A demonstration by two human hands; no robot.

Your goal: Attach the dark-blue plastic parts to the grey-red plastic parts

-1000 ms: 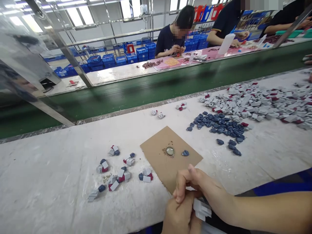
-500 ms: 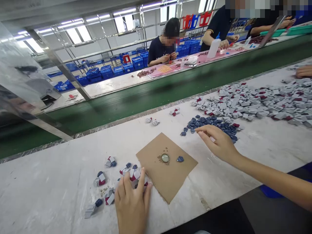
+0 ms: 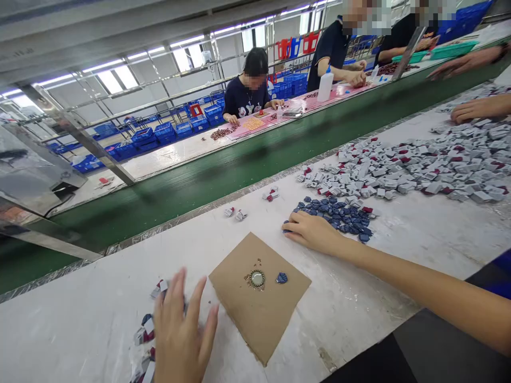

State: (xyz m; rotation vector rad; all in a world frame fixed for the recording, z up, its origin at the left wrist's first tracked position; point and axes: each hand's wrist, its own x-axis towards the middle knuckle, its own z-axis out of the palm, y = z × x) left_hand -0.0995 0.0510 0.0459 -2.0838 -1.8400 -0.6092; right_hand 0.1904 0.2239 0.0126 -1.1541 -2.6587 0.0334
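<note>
My left hand (image 3: pixel 183 330) is open with its fingers spread, slightly blurred. It is beside and partly over a loose group of small grey, blue and dark red pieces (image 3: pixel 148 324), some hidden behind it. My right hand (image 3: pixel 313 231) reaches to the near left edge of a pile of dark blue pieces (image 3: pixel 339 213). Its fingers are closed on a blue piece (image 3: pixel 285 227) that shows at the fingertips. Between my hands lies a square brown board (image 3: pixel 255 324). On it are a round pale disc with a beaded metal rim (image 3: pixel 257 278), brownish crumbs around it, and one blue piece (image 3: pixel 281 277).
A large heap of grey and dark red pieces (image 3: pixel 423 159) spreads at right, with another person's hand (image 3: pixel 479 109) at it. A few grey pieces (image 3: pixel 240 215) lie beyond the board. Past the green belt (image 3: pixel 191 183), people work at a second table with a white bottle (image 3: pixel 326 85).
My left hand has moved left and lifted its fingers; the pieces beside the board now lie farther left. My right hand has come down onto the blue pieces. The view has shifted.
</note>
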